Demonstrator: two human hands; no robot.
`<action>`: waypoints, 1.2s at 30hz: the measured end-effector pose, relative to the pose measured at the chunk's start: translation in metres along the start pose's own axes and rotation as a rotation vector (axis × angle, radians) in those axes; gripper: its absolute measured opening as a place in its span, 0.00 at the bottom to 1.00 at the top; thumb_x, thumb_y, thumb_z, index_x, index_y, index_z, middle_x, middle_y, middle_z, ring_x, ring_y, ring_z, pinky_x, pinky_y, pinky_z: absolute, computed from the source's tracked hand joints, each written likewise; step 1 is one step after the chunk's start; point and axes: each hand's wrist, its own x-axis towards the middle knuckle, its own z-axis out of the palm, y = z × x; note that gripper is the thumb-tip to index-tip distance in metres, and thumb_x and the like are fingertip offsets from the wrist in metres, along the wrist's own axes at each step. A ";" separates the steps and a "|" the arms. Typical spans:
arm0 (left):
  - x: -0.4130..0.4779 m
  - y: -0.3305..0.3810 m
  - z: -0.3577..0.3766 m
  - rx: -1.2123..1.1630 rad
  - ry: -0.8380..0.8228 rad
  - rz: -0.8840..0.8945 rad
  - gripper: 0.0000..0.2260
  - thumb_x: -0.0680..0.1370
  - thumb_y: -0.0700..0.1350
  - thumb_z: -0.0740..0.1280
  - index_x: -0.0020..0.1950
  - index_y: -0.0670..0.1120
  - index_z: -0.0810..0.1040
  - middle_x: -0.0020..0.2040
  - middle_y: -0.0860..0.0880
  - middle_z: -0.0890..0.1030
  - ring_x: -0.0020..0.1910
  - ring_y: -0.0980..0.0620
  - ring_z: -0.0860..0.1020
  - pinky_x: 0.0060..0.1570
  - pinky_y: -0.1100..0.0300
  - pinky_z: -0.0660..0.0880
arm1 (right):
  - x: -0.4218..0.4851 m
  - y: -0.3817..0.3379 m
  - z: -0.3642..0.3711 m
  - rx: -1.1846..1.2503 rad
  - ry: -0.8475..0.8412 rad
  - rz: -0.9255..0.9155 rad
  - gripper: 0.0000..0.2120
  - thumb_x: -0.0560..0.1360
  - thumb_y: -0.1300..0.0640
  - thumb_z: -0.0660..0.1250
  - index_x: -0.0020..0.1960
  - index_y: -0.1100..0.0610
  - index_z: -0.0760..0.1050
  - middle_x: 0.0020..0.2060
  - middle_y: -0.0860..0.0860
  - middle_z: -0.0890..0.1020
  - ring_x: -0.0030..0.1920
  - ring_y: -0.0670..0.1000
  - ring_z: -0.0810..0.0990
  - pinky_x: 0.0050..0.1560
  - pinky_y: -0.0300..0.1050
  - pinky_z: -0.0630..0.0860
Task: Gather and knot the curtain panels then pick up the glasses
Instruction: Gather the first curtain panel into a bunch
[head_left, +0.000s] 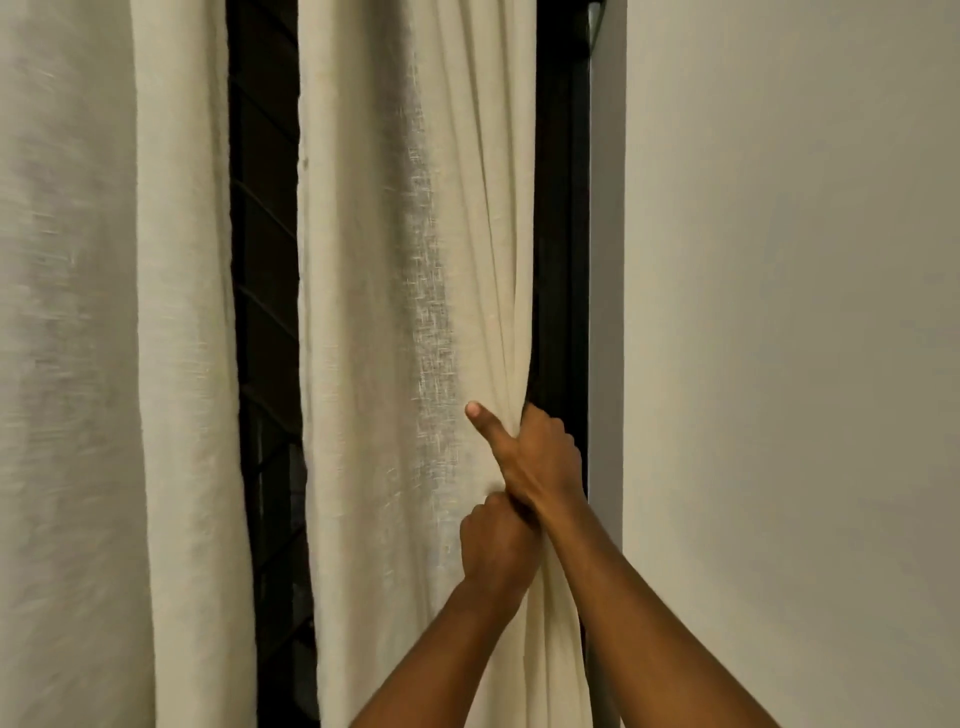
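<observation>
Head view: right hand (540, 457) on top, fingers curled round bunched edge of right curtain panel (395, 260), thumb sticking out straight. Left hand (496, 545) just below, touching it, fisted on same bunch. Left curtain panel (104, 364) hangs loose, well apart, dark window (265, 312) between. Risk: only one edge gathered, so far folds could slip out and knot end up loose or lopsided. Hard downward tug could strain fixing above, out of view. Glasses not in view. Containers: none visible.
</observation>
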 end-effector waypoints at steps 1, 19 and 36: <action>0.000 0.000 -0.008 0.014 -0.053 0.018 0.11 0.81 0.45 0.58 0.47 0.42 0.78 0.43 0.47 0.82 0.36 0.52 0.77 0.43 0.58 0.77 | 0.001 0.000 0.004 -0.037 0.008 -0.002 0.30 0.73 0.31 0.58 0.58 0.55 0.76 0.50 0.50 0.82 0.49 0.54 0.81 0.50 0.52 0.79; -0.038 -0.069 -0.120 -0.174 0.918 -0.234 0.40 0.70 0.43 0.73 0.75 0.50 0.53 0.75 0.43 0.60 0.71 0.42 0.63 0.66 0.43 0.62 | 0.020 0.006 0.029 0.068 0.036 0.111 0.13 0.78 0.53 0.63 0.55 0.61 0.75 0.50 0.55 0.80 0.48 0.58 0.80 0.50 0.55 0.79; 0.004 -0.109 -0.050 0.037 -0.040 -0.278 0.14 0.77 0.54 0.66 0.56 0.45 0.75 0.52 0.46 0.79 0.47 0.47 0.79 0.45 0.54 0.78 | 0.017 0.046 0.014 0.090 -0.123 0.208 0.16 0.76 0.54 0.68 0.58 0.63 0.73 0.54 0.58 0.79 0.52 0.60 0.79 0.52 0.52 0.78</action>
